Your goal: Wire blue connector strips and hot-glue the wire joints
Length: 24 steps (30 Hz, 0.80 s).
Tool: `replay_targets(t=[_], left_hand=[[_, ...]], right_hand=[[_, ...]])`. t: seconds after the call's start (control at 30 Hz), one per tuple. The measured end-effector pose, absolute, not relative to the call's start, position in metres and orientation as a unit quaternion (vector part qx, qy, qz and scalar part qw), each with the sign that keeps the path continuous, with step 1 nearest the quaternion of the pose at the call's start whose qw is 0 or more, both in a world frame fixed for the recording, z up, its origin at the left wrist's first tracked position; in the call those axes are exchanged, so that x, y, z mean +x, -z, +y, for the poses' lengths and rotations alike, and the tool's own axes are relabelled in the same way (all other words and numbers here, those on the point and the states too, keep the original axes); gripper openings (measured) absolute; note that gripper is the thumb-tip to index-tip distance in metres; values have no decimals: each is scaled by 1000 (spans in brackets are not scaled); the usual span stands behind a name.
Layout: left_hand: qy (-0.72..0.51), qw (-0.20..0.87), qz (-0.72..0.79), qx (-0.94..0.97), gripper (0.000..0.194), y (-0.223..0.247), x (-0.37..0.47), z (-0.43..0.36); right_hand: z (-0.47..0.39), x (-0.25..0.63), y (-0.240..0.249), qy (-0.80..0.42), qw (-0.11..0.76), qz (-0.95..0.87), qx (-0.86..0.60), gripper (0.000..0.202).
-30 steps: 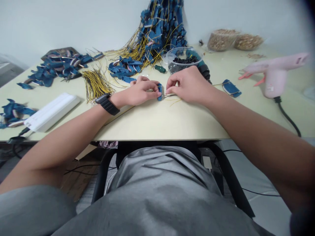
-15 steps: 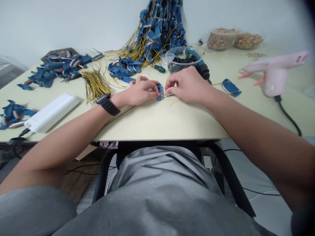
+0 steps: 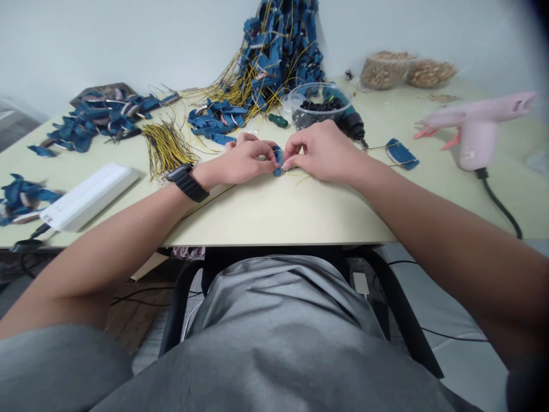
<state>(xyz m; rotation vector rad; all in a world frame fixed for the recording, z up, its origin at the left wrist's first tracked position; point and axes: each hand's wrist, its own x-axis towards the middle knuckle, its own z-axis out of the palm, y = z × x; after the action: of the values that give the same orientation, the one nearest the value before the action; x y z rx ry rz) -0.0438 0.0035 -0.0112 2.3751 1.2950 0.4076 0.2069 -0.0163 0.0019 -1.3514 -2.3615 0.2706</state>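
Note:
A small blue piece [image 3: 278, 161] stands on edge between my hands, over the middle of the table. My left hand [image 3: 249, 160], with a black watch on its wrist, pinches this piece between thumb and fingers. Close against its right side, my right hand [image 3: 317, 150] is closed in a pinch on a thin wire [image 3: 302, 176]; the wire's end is hidden by the fingertips. Farther right lies another blue piece [image 3: 402, 154] with thin wires leading from it toward my right hand.
Yellow and black wires [image 3: 167, 146] lie bundled left, near blue scraps [image 3: 94, 117]. Behind are a clear tub [image 3: 319, 103] of black parts, a power drill [image 3: 352, 120] and a green-handled tool [image 3: 278, 120]. A pink glue gun [image 3: 478, 129] stands right; a white box [image 3: 90, 197] lies left.
My right hand has moved slightly left, and its fingertips are now closer to the blue piece. The left hand stays in place.

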Motion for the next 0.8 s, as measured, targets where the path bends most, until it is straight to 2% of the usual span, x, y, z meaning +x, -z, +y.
replay_targets(t=[0.53, 0.67, 0.8], left_hand=[[-134, 201, 461, 854, 31, 5, -46, 2], [-124, 225, 432, 864, 39, 3, -53, 5], [-121, 205, 402, 884, 43, 6, -57, 9]], right_hand=[[-10, 207, 9, -68, 201, -862, -460, 17], [-10, 206, 8, -74, 201, -858, -467, 16], [-11, 205, 7, -88, 204, -852, -475, 13]])
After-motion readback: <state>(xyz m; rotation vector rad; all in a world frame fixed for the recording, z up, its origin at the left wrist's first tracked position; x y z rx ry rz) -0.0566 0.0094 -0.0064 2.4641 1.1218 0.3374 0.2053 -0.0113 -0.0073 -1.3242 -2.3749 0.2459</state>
